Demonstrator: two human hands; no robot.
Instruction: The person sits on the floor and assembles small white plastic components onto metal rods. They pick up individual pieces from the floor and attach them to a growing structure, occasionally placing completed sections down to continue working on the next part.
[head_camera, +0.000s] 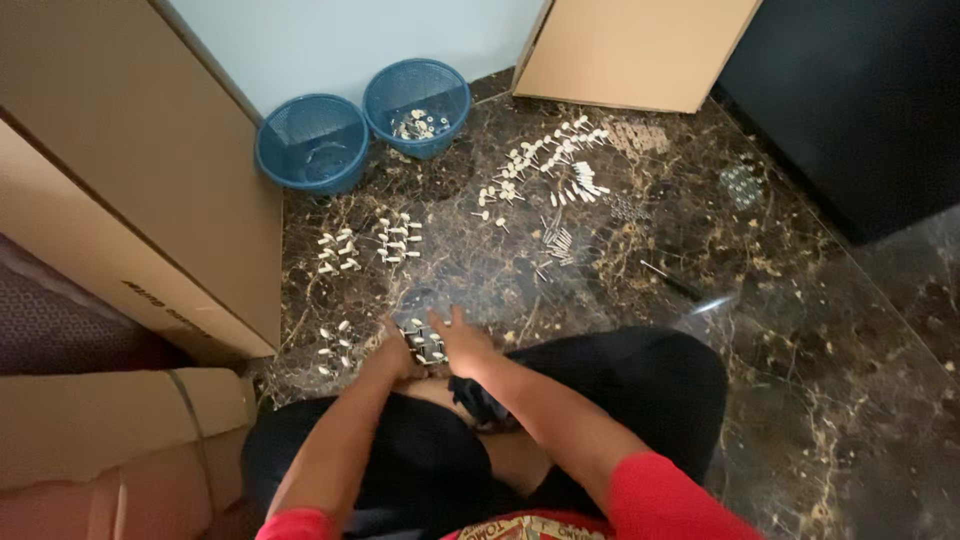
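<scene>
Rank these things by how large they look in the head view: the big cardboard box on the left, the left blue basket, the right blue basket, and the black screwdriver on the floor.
1. Big cardboard box, clearly the largest.
2. and 3. Left blue basket and right blue basket: they look about alike, so I do not rank them.
4. Black screwdriver, the smallest.

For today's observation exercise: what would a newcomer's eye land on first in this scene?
First, the two hands, left hand and right hand, meeting over a cluster of small white parts on the dark marble floor. Then many more white parts spread ahead, and two blue baskets by the wall.
</scene>
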